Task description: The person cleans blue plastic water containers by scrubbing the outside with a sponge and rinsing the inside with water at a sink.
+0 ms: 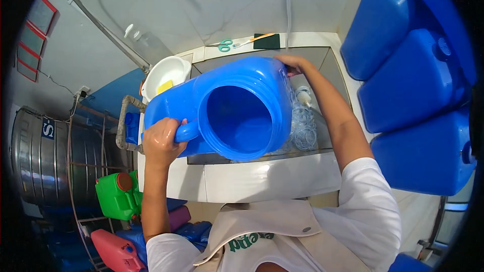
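A large blue plastic water jug [252, 73] is tilted over the sink [267, 171], its wide round mouth uncapped and facing me. The inside looks bare and blue. My left hand [162, 141] is closed round the jug's handle. At the far right corner, my right hand [292, 64] holds the jug's edge, its fingers partly hidden behind it. Just right of the jug, a bundle of pale stringy netting [304, 128] lies in the basin beside a white nozzle-like piece [304, 94].
A white bowl [164, 73] with a yellow sponge [164, 87] stands at the sink's left corner. Scissors [225, 45], a toothbrush [252, 41] and a dark scouring pad [266, 41] lie on the back ledge. Blue jugs [403, 85] line the right; a green jug [115, 196] is lower left.
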A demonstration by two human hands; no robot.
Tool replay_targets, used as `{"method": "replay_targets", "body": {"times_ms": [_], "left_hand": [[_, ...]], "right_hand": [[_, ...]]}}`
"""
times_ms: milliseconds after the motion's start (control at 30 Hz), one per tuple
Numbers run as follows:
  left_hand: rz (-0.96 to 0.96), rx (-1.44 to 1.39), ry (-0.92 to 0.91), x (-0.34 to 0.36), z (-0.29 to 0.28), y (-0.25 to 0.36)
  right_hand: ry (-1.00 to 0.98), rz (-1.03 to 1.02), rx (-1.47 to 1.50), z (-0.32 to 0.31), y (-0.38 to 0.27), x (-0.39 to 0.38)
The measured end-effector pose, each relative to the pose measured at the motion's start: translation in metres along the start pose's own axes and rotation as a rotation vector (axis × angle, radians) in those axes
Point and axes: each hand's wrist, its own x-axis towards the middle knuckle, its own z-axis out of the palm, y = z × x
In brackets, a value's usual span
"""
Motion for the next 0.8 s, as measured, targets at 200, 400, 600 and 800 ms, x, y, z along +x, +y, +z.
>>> {"method": "replay_targets", "body": {"times_ms": [200,400,600,800], "left_hand": [[-0.105,-0.063,0.034,-0.005,0.017,-0.011],[-0.476,-0.16,-0.028,-0.038,0.023,-0.024],[-0.542,-0.22,-0.116,-0.044,0.032,-0.023],[-0.637,-0.56,-0.275,0.011,0.104,0.028]], "right_hand": [[-0.017,-0.359,-0.009,-0.013,0.022,0.004],[0.067,-0.219,-0.313,-0.018,0.031,0.003],[0.354,-0.275,-1.177,-0.028,0.039,0.024],[0.177,-0.624,-0.816,-0.054,-0.008,-0.015]]}}
